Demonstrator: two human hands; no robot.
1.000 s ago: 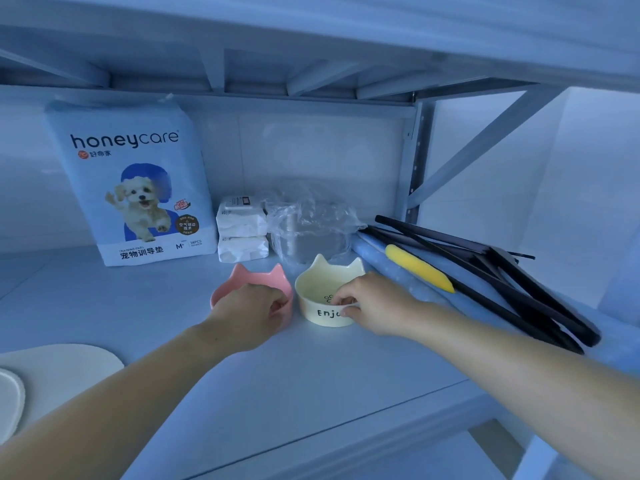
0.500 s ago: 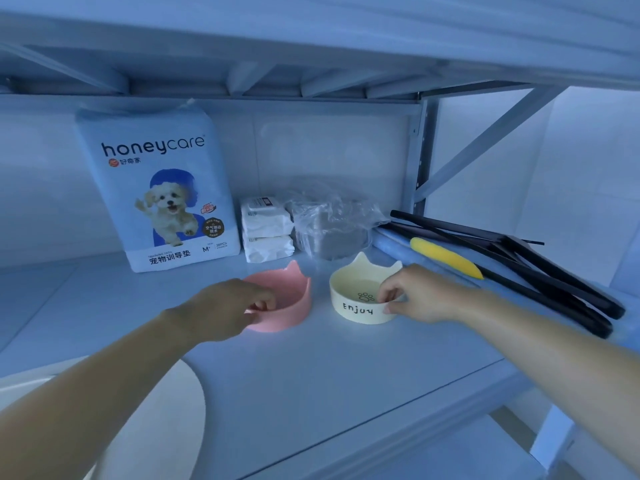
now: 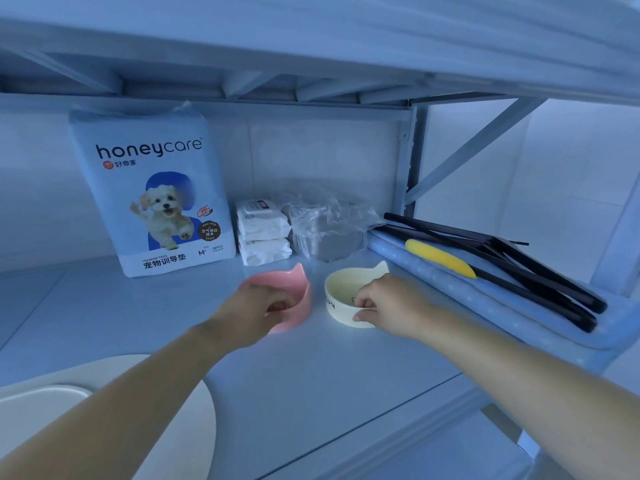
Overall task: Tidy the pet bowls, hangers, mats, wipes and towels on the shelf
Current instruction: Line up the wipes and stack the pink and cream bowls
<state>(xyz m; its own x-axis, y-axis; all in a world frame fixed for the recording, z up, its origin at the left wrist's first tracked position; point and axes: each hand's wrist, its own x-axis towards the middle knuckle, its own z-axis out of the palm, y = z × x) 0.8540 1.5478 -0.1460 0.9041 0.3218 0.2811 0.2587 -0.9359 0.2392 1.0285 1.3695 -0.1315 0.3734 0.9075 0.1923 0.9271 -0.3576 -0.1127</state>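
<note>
Shelf [image 3: 329, 382] lies open before the bowls [image 3: 343, 284]; wipe packs [image 3: 264, 227] and bag [image 3: 327, 226] crowd behind.

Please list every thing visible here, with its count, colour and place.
pad pack: one, pale blue, upright at back left.
wipes packs: two, white, stacked right of pad pack.
plastic bag: one, clear, right of wipes packs.
pink bowl: one, pink, middle front.
cream bowl: one, cream, right of pink bowl.
blue mat: one, blue, right end.
hangers: several, black, on blue mat.
yellow piece: one, yellow, on blue mat.
cream mat: one, cream, front left.
left grip: one, bare, holds pink bowl's rim.
right grip: one, bare, pinches cream bowl's rim.
</note>
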